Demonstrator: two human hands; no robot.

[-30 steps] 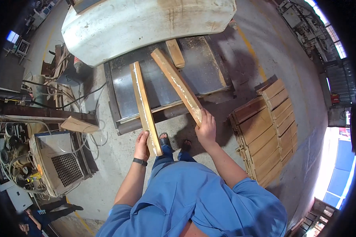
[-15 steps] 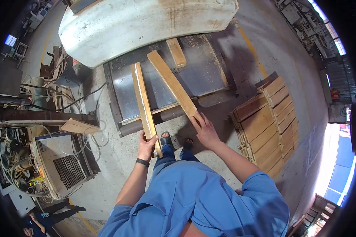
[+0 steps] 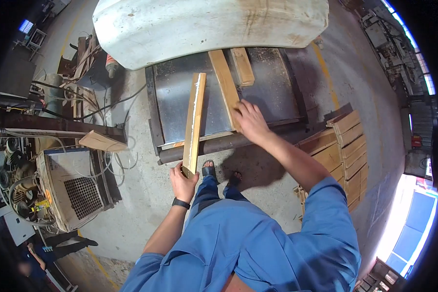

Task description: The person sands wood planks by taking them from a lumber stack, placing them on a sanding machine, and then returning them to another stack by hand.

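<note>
My left hand (image 3: 183, 183) grips the near end of a narrow wooden board (image 3: 190, 124). A line of white, glue-like paste runs along that board, and its far part reaches over the dark metal machine bed (image 3: 275, 100). My right hand (image 3: 251, 123) is at the near end of a second wooden board (image 3: 224, 80), fingers curled over its edge. This board lies on the bed, its far end reaching the large white machine cover (image 3: 209, 31). Just right of it lies a shorter wooden piece (image 3: 242, 68), also reaching the cover.
Stacked wooden boards (image 3: 353, 151) stand on the floor to the right. On the left are a machine with a grille (image 3: 84, 198), loose hoses and a wood offcut (image 3: 102, 141). A roller bar (image 3: 214, 145) runs along the bed's front. Another person (image 3: 39, 255) is at lower left.
My right hand has moved forward, sliding the second board further in beside the shorter piece. My left hand has shifted to the glued board's near end, and the board now tilts rightward.
</note>
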